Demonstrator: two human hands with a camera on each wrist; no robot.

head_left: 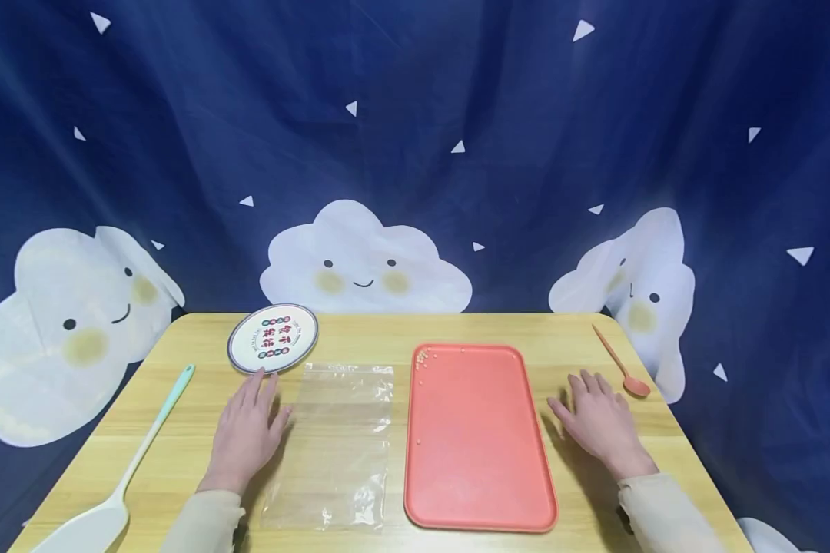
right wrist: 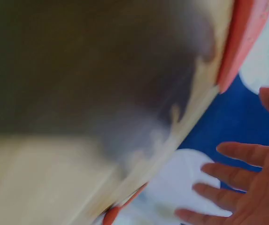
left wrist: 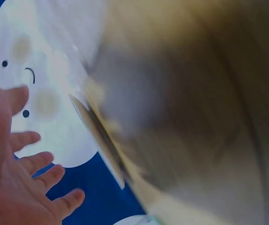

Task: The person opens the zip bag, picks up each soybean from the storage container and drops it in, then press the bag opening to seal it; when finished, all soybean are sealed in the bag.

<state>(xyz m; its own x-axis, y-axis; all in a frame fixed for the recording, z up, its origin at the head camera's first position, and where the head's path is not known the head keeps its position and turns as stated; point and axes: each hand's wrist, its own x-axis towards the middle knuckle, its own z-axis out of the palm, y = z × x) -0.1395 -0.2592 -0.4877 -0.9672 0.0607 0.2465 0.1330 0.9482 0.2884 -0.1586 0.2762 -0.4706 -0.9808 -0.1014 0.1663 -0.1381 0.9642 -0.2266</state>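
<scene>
My left hand [head_left: 247, 432] hovers or rests palm down over the table, left of a clear plastic bag [head_left: 339, 445] lying flat; whether it touches the wood I cannot tell. Just beyond its fingertips lies an oval plate [head_left: 245, 346] with red and blue lettering. To the right of the bag is a pink-red rectangular tray [head_left: 480, 438], with several small pale beads [head_left: 420, 358] mostly in its far left corner. My right hand [head_left: 600, 421] is spread palm down right of the tray, below a small orange-red spoon [head_left: 635, 385]. In both wrist views the fingers are extended and hold nothing.
A long white ladle-like scoop [head_left: 90, 528] with a mint handle end lies along the table's left side. The wooden table [head_left: 360, 338] ends at the back against a dark blue curtain [head_left: 415, 92] printed with clouds and white triangles.
</scene>
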